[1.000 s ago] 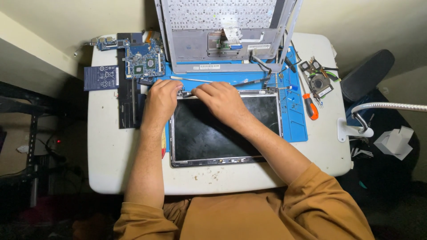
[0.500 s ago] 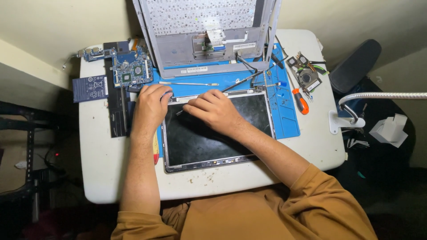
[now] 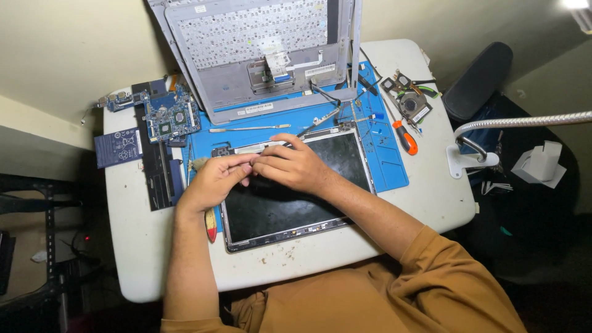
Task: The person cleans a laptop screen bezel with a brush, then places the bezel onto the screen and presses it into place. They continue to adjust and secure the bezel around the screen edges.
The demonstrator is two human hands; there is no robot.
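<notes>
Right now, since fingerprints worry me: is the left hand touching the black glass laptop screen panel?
Cannot tell. In the head view the left hand lies over the black screen panel's upper left edge, fingers pinched toward the right hand, hiding any contact.

From my remote seat, the head view is lit hard from about 1 o'clock, where a bright lamp glow burns out the corner. The white table [image 3: 431, 203] is evenly bright; the floor at 3 and 9 o'clock falls into deep shadow. The dark screen panel [image 3: 296, 197] gives only faint sheen. Focus is sharp centrally; straight edges bow slightly toward the borders.
</notes>
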